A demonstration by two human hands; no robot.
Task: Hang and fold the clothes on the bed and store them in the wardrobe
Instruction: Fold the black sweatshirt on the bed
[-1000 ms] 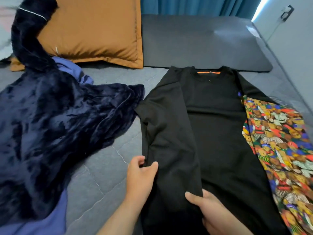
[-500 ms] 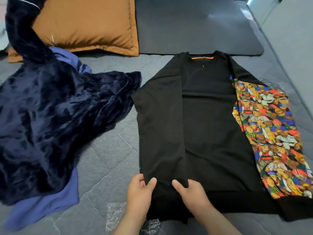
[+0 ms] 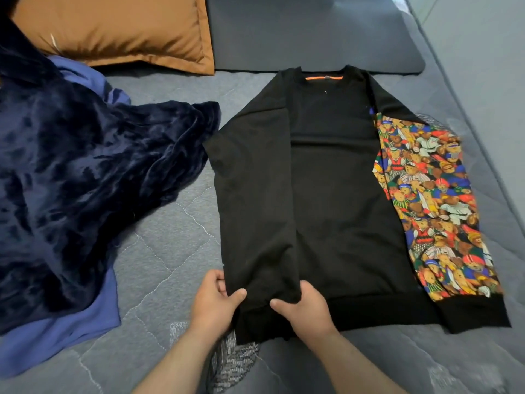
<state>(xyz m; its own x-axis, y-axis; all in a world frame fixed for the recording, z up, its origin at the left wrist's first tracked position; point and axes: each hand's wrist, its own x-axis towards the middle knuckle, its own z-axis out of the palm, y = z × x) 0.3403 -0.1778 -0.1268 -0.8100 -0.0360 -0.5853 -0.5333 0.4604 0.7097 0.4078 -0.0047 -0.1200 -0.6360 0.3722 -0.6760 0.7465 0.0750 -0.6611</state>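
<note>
A black sweatshirt [image 3: 335, 194] lies flat on the bed, neck away from me, with an orange strip at the collar. Its left sleeve is folded inward over the body. The right sleeve [image 3: 431, 209] carries a bright teddy-bear print and lies spread out. My left hand [image 3: 216, 302] pinches the lower left corner of the folded sleeve. My right hand [image 3: 304, 311] grips the same sleeve end from the right, thumb on top. A patterned grey cloth [image 3: 233, 362] peeks out under the hem.
A dark navy velvet garment [image 3: 85, 194] is heaped at the left over a blue garment [image 3: 56, 336]. An orange pillow [image 3: 119, 29] and a dark grey pillow [image 3: 312, 32] lie at the head. The grey quilted mattress [image 3: 164, 251] shows between the garments.
My head tilted down and the view slid up the bed. Both hands slid down the folded left sleeve to its lower end and now hold it close together.
</note>
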